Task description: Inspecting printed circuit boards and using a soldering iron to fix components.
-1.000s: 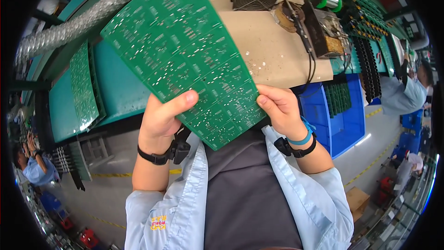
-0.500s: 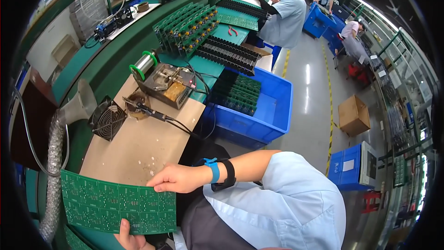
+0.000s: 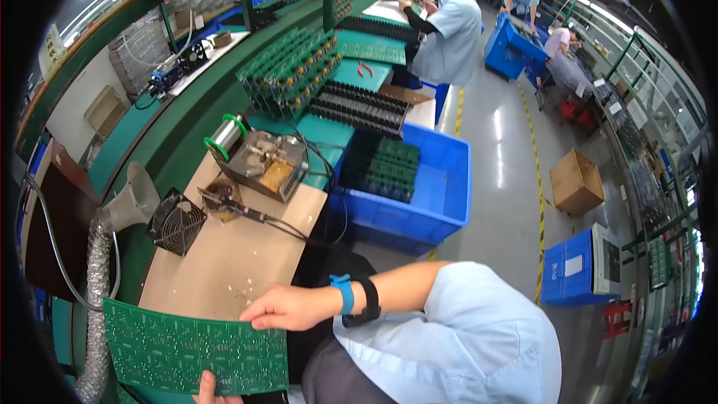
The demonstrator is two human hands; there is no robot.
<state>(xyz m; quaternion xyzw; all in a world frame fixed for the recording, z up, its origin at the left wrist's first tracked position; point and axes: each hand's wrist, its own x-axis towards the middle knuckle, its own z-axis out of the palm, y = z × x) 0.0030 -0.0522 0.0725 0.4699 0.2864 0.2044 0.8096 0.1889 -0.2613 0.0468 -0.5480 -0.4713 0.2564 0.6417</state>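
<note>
Holding a green circuit board (image 3: 196, 348) between seven and eight o'clock seems the step in hand. The right hand (image 3: 288, 307) has its grip pinching the board's upper edge at two o'clock; the left hand (image 3: 215, 399) clasps the lower edge near six, fingers mostly hidden. Moving it calls for steady support at both edges.

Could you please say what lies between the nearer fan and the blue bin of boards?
The head view shows a soldering iron and its cable there.
</note>
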